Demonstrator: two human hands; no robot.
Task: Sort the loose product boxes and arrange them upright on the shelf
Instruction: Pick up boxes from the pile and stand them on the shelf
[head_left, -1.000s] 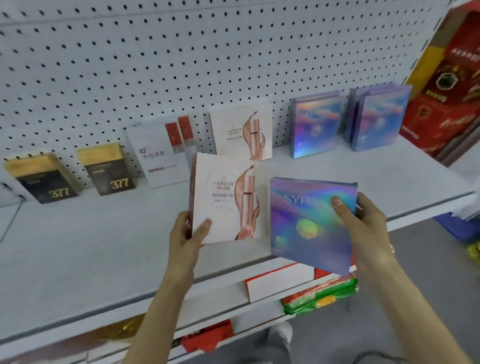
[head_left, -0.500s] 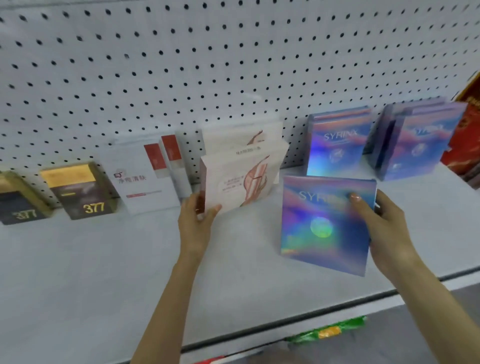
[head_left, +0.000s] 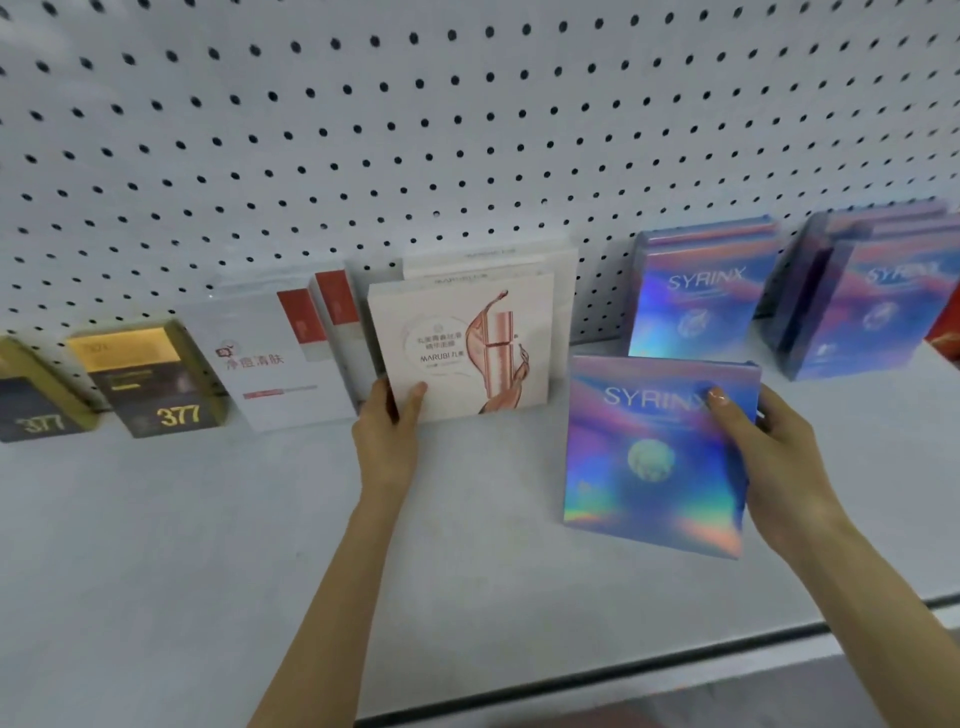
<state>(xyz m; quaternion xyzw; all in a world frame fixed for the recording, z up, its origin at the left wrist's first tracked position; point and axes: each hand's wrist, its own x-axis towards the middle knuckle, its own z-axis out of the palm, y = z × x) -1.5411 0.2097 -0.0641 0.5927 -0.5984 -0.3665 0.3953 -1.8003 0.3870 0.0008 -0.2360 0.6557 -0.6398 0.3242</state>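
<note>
head view: white shelf (head_left: 208, 545) backed by a perforated panel (head_left: 415, 130). left hand (head_left: 389, 431) grips the lower left corner of a pink-and-white marubi box (head_left: 462, 345), thumb on the front face and fingers behind; the box stands upright, face forward, just in front of matching white boxes (head_left: 493, 260) at the panel. right hand (head_left: 774, 457) holds a holographic syrinx box (head_left: 654, 457) by its right edge, thumb pressed on the front near the upper right corner, fingers hidden behind. this box sits nearer the shelf's front edge, face toward the camera; whether its lower edge touches the shelf cannot be told. behind it, a row of syrinx boxes (head_left: 696, 296) stands at the panel, with a second syrinx group (head_left: 878, 306) further right. left of the marubi box: a white box with a red stripe (head_left: 275, 358), then two black-and-gold boxes marked 377 (head_left: 161, 384), leaning back.
</note>
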